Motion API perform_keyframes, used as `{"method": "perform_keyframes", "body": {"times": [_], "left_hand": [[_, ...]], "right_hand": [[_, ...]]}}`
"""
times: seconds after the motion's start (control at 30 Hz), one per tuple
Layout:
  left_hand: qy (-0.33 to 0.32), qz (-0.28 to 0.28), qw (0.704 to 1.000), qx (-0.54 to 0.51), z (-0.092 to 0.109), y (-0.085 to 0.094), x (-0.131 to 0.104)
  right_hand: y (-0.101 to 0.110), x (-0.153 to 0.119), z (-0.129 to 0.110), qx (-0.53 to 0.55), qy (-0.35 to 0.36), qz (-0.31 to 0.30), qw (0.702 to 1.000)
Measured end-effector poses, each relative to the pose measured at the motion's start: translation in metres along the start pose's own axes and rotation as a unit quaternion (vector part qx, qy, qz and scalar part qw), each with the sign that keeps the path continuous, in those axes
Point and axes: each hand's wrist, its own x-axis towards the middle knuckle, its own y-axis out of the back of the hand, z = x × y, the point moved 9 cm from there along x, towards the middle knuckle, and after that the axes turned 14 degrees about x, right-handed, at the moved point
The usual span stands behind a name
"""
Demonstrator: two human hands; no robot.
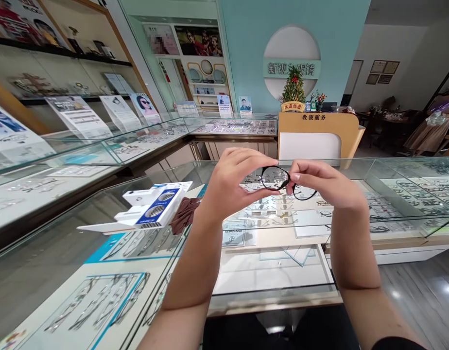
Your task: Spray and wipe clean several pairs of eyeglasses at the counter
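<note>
A pair of black-rimmed eyeglasses [275, 178] is held up in front of me, above the glass display counter. My left hand [239, 175] grips one lens rim between thumb and fingers, at its top and bottom edges. With thumb and fingertips pinched near the bridge, my right hand [319, 180] holds the same glasses. The second lens hangs partly below my right fingers. Whether the temples are folded cannot be made out.
On the counter at left lie an opened white-and-blue box [161, 209] and a brown cloth [184, 214]. Rows of eyeglass frames [93, 301] sit under the glass. An open drawer [242, 277] is below. A cash desk [315, 136] stands behind; another person [430, 121] is far right.
</note>
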Motion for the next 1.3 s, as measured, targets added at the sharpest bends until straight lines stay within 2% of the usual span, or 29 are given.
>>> {"method": "perform_keyframes", "body": {"times": [0.13, 0.23, 0.37, 0.5, 0.73, 0.83, 0.97, 1.13, 1.3], "left_hand": [[0.036, 0.092, 0.993, -0.057, -0.01, 0.016, -0.003], [0.094, 0.144, 0.982, -0.082, -0.026, 0.019, -0.008], [0.164, 0.141, 0.974, -0.07, -0.039, 0.011, -0.014], [0.189, 0.142, 0.969, -0.077, -0.04, 0.01, -0.017], [0.19, 0.124, 0.964, -0.135, -0.048, 0.006, -0.016], [0.184, 0.134, 0.963, -0.145, -0.049, 0.006, -0.017], [0.161, 0.169, 0.968, -0.087, -0.043, 0.014, -0.019], [0.131, 0.225, 0.965, 0.024, -0.028, 0.028, -0.023], [0.134, 0.251, 0.958, 0.043, -0.026, 0.031, -0.026]], "right_hand": [[0.013, -0.01, -0.016, -0.058, 0.095, 0.085, 0.99], [0.022, -0.014, -0.021, -0.109, 0.165, 0.139, 0.97], [0.028, -0.011, -0.014, -0.144, 0.208, 0.184, 0.95], [0.028, -0.007, -0.009, -0.148, 0.215, 0.208, 0.943], [0.031, -0.008, -0.009, -0.143, 0.229, 0.225, 0.936], [0.032, -0.008, -0.01, -0.138, 0.239, 0.222, 0.935], [0.03, -0.008, -0.012, -0.13, 0.248, 0.211, 0.936], [0.033, -0.008, -0.01, -0.16, 0.222, 0.232, 0.933], [0.037, -0.011, -0.012, -0.186, 0.222, 0.26, 0.921]]}}
